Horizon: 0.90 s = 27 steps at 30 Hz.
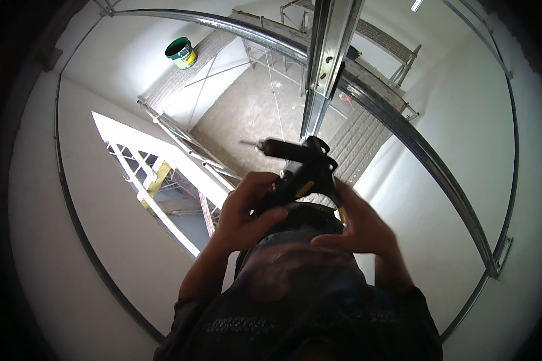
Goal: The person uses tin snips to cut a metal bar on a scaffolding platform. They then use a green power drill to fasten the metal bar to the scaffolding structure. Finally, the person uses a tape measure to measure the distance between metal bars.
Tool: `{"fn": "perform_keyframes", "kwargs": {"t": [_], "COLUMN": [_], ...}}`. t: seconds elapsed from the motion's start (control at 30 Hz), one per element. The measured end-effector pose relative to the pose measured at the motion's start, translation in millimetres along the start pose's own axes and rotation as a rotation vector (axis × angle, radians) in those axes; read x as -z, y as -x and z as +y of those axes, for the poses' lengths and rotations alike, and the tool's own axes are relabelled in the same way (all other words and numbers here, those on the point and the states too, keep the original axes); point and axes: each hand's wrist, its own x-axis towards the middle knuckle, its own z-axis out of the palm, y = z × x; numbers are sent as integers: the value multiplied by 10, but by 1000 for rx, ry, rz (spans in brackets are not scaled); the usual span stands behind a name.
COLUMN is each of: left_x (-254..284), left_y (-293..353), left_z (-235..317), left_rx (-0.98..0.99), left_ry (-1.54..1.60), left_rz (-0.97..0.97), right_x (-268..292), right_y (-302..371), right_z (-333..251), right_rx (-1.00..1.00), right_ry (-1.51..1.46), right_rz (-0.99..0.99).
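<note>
In front of my waist is a black hand tool (310, 171) with a thick cylindrical barrel, a thin metal tip pointing left, and a yellow patch on its body. My left hand (247, 210) is closed around its lower left part, the thumb lying across the near side. On the other side, my right hand (367, 225) bears against the tool, its fingers partly hidden behind it and its thumb held apart. A small yellowish piece shows beside the right fingers; its kind is unclear.
A vertical metal stud (328, 60) stands just ahead, crossing a curved-looking metal track (427, 162). Beyond are scaffold platforms (361, 141) and a green bucket (181, 54) on a plank. Left is a window opening (156, 180); the concrete floor (247, 114) lies below.
</note>
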Motion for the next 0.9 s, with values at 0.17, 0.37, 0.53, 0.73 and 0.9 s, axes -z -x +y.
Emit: {"fn": "perform_keyframes", "kwargs": {"t": [0.17, 0.37, 0.53, 0.73, 0.9], "left_x": [-220, -318, -29, 261, 165], "left_y": [-185, -364, -633, -622, -750], "left_z": [-223, -294, 194, 461, 339], "left_rx": [-449, -434, -699, -847, -846], "left_ry": [-190, -50, -414, -914, -563], "left_rz": [-157, 321, 167, -30, -39], "right_x": [-297, -396, -513, -356, -517], "right_y": [-231, -180, -226, -324, -458], "right_z": [141, -40, 262, 157, 250], "right_rx": [97, -223, -187, -152, 194], "right_ry": [-242, -614, -334, -77, -144], "right_rz": [-156, -255, -209, -395, -169]}}
